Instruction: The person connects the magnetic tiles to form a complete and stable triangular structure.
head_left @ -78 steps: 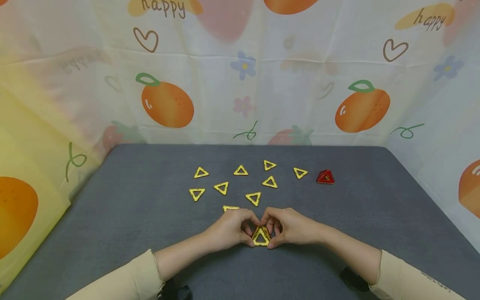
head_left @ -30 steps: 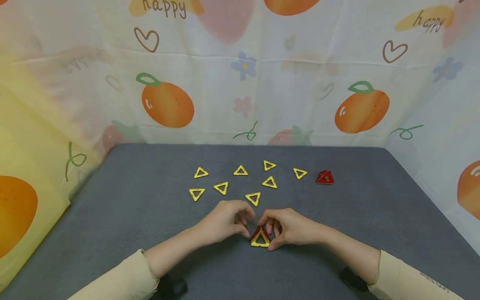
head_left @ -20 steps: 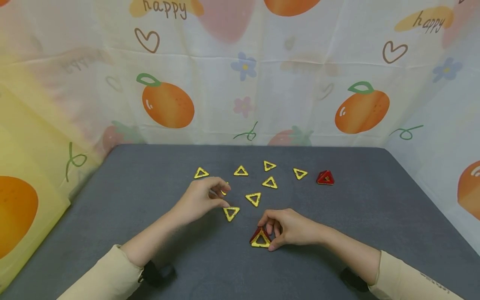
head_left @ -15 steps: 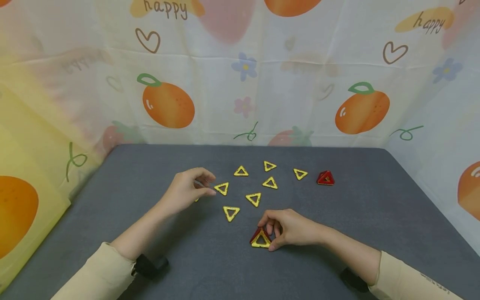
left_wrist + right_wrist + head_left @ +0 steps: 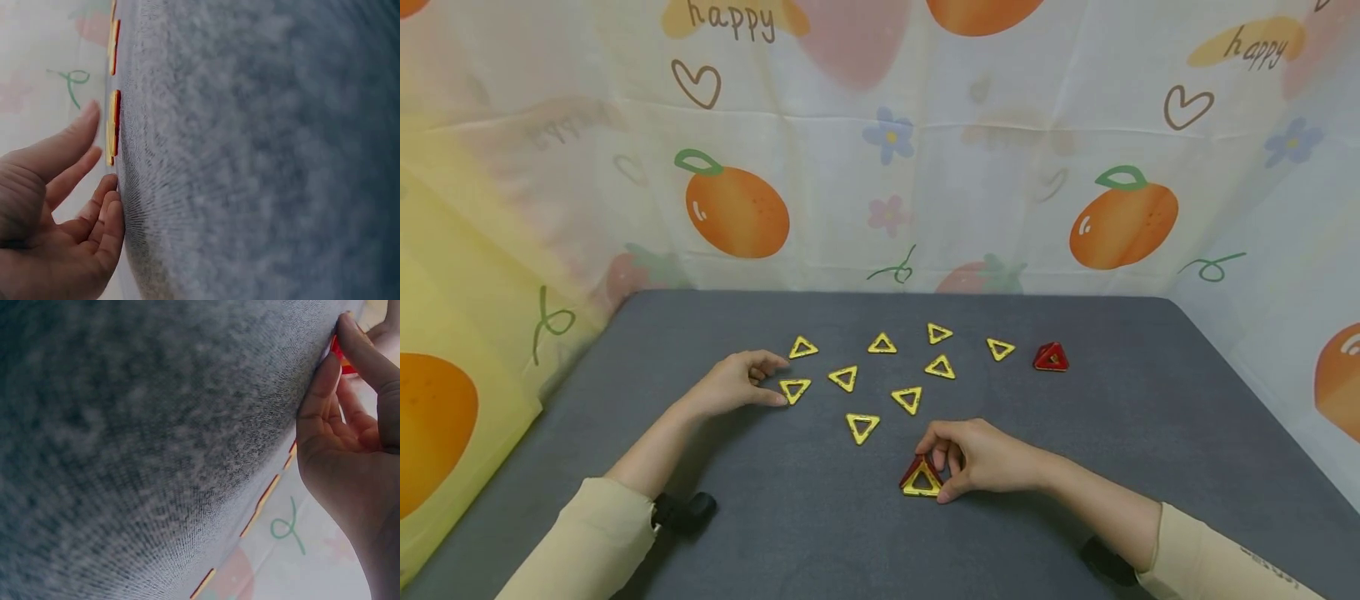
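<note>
Small triangular frame tiles, yellow on top with red undersides, lie flat on the table. My left hand (image 5: 737,385) spreads thumb and fingers beside the leftmost front triangular tile (image 5: 794,381), thumb tip right at its edge. In the left wrist view the hand (image 5: 69,219) shows nothing between its fingers, and a tile (image 5: 114,125) lies just past them. My right hand (image 5: 985,454) pinches a little pyramid of triangular tiles (image 5: 921,492) at its right side. Its front face is yellow and its left face dark red. Fingers partly cover the red pyramid piece (image 5: 336,347) in the right wrist view.
A red pyramid (image 5: 1051,358) stands at the right back. Several more yellow tiles lie scattered across the middle, among them a tile (image 5: 862,427) nearest the front and a tile (image 5: 1000,348) near the red pyramid. A printed cloth (image 5: 925,208) hangs behind the grey table (image 5: 1150,400).
My left hand has let go of the pyramid and moved left and back over the tiles to the leftmost one. My right hand stays on the pyramid, whose red left face now shows.
</note>
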`<state>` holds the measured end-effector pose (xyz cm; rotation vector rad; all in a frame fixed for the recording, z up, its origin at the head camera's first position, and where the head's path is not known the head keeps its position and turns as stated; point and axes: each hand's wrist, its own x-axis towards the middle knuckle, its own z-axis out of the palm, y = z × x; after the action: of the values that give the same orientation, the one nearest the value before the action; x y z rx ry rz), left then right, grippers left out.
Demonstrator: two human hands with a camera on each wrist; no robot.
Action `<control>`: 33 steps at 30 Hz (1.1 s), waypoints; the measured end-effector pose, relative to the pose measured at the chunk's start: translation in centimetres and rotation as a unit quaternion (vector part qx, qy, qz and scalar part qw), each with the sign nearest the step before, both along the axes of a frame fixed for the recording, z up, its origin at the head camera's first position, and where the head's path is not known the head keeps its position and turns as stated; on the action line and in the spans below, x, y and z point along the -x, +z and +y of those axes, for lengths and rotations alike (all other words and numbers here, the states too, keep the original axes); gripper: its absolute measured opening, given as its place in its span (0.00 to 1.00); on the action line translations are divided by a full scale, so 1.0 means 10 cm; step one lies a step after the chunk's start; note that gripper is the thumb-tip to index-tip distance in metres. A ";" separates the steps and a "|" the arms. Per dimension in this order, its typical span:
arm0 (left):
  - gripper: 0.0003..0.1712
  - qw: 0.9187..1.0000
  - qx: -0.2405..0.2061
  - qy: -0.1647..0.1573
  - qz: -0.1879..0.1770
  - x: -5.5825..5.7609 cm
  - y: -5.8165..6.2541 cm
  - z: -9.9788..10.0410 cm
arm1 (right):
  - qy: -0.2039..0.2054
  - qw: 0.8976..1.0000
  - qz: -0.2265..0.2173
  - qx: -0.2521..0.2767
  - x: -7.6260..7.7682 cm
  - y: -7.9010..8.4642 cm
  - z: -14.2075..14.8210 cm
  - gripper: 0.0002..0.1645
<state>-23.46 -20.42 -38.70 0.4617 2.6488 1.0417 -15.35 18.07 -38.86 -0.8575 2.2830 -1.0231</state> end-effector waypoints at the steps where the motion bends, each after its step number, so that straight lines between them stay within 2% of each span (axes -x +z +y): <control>1: 0.33 1.000 -0.004 -0.007 -0.008 0.00 -0.01 -0.01 | 0.000 1.000 0.000 0.000 0.00 0.00 0.00 0.27; 9: 0.33 0.999 -0.012 -0.033 -0.016 -0.01 -0.05 0.01 | 0.001 1.000 0.002 0.001 0.00 0.00 0.01 0.28; 20: 0.32 1.000 0.001 -0.022 -0.011 0.01 -0.12 0.04 | 0.000 1.000 -0.005 0.003 0.00 0.00 0.01 0.27; 33: 0.29 1.000 0.000 -0.011 -0.008 0.01 -0.11 0.08 | 0.002 1.000 0.009 -0.001 0.01 -0.03 0.02 0.28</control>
<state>-23.57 -19.57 -39.84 0.4792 2.6239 1.0353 -15.48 18.29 -39.12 -0.8735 2.2948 -1.0151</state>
